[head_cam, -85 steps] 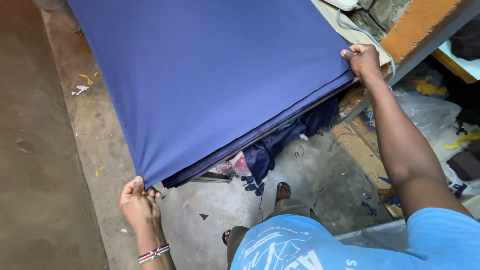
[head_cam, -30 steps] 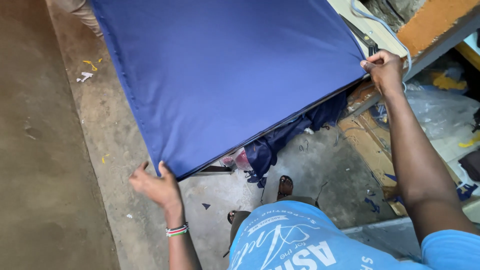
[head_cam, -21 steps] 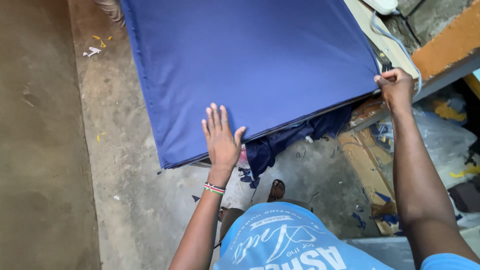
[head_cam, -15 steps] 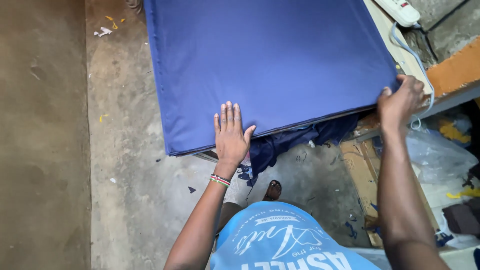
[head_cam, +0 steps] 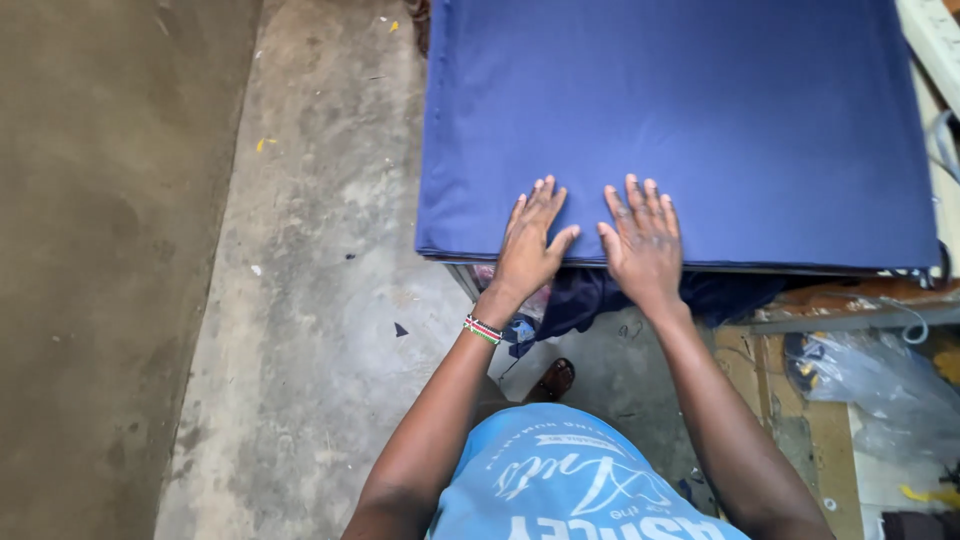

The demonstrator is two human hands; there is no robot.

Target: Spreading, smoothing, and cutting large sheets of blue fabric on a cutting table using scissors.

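Since the earlier frame, your right hand (head_cam: 643, 240) has left the far corner and now lies beside your left hand (head_cam: 530, 243). Head view: both palms rest flat, fingers spread, gripping nothing, on the near edge of the blue fabric (head_cam: 680, 120). It lies flat over a table, above the concrete floor (head_cam: 300, 300).

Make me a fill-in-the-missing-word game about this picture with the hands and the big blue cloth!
1. Both hands lie flat on a big cloth whose colour is ____.
2. The beaded bracelet is on the wrist of the ____ hand.
3. The fingers of the right hand are spread, not curled into a ____.
4. Beside the cloth, the bare ground is made of grey ____.

Missing words: blue; left; fist; concrete
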